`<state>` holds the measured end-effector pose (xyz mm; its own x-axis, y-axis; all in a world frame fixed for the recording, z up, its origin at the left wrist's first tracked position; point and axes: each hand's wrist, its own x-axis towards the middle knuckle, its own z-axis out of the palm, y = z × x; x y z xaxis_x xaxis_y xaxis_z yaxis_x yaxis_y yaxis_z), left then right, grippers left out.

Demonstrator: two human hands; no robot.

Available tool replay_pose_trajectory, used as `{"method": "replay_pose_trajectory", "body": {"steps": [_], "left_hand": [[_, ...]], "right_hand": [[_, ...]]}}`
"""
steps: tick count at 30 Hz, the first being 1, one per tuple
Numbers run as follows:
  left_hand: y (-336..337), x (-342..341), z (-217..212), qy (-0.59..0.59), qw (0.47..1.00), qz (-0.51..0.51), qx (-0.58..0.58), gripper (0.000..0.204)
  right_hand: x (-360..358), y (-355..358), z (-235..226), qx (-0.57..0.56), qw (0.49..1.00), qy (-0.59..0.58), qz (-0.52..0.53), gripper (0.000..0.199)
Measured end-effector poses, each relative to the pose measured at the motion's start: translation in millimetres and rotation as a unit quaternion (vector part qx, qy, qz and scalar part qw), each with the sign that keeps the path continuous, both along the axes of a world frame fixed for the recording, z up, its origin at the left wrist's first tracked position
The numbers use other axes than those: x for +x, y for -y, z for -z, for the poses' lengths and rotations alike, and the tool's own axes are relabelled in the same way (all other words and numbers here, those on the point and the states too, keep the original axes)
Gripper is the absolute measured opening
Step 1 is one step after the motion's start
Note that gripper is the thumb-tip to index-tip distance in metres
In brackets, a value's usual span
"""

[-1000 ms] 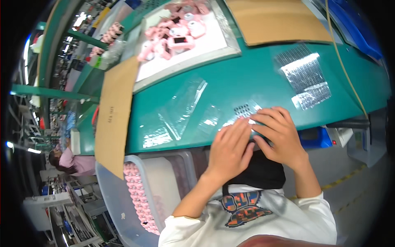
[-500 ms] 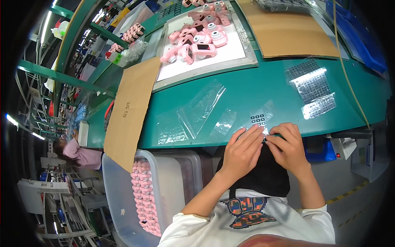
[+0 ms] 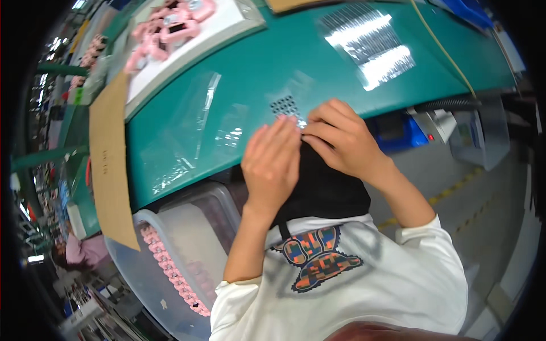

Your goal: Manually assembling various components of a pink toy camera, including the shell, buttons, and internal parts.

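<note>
A small clear sheet with rows of dark square stickers [image 3: 283, 105] lies at the near edge of the green table. My left hand [image 3: 270, 165] rests with its fingers stretched out flat, the tips pressing on the sheet's near part. Beside it, my right hand [image 3: 344, 139] has thumb and fingertips pinched together at the sheet's near right corner. The fingertips hide whether a single sticker is between them. Clear plastic film pieces [image 3: 232, 129] lie to the left of the sheet.
Larger sticker sheets [image 3: 368, 42] lie at the back right. Pink toy cameras [image 3: 176, 31] sit on a white framed board at the far left. A cardboard sheet [image 3: 111, 165] overhangs the left edge, above a clear bin [image 3: 128, 250] holding pink cameras. A yellowish cord [image 3: 443, 48] crosses the right.
My view has turned and tilted, so the table appears higher and further left, with some blur. Both hands stay at the sticker sheet in much the same pose.
</note>
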<state>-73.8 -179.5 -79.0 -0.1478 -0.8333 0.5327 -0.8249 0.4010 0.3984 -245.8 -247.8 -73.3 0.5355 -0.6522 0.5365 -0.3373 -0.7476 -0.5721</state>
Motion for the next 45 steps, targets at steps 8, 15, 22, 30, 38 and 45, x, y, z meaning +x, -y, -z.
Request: {"method": "replay_pose_trajectory", "body": {"steps": [8,15,22,30,38,45], "left_hand": [[-10.9,-8.2,12.4,-0.030,0.998,-0.046,-0.036,0.029],[-52.9,-33.9,44.0,-0.478,0.851,-0.175,0.127,0.024],[-33.7,-33.7,29.9,-0.772,0.589,-0.049,0.234,0.018],[-39.0,-34.5,21.6,-0.814,0.533,-0.040,0.227,0.020],[-42.0,-41.9,15.2,-0.864,0.449,0.019,0.228,0.016],[-40.5,-37.4,8.2,-0.849,0.476,0.017,0.230,0.017]], "right_hand": [[-5.0,5.7,2.8,-0.005,1.000,0.002,-0.023,0.014],[-2.4,2.3,-1.0,0.001,0.999,-0.025,-0.022,0.012],[6.0,-0.5,0.4,-0.018,0.999,-0.038,-0.025,0.010],[4.7,-5.8,-4.0,0.011,1.000,0.002,-0.024,0.011],[3.3,-15.4,3.8,0.005,0.999,0.046,-0.015,0.014],[1.2,-16.1,0.0,0.010,0.997,0.068,-0.042,0.014]]}}
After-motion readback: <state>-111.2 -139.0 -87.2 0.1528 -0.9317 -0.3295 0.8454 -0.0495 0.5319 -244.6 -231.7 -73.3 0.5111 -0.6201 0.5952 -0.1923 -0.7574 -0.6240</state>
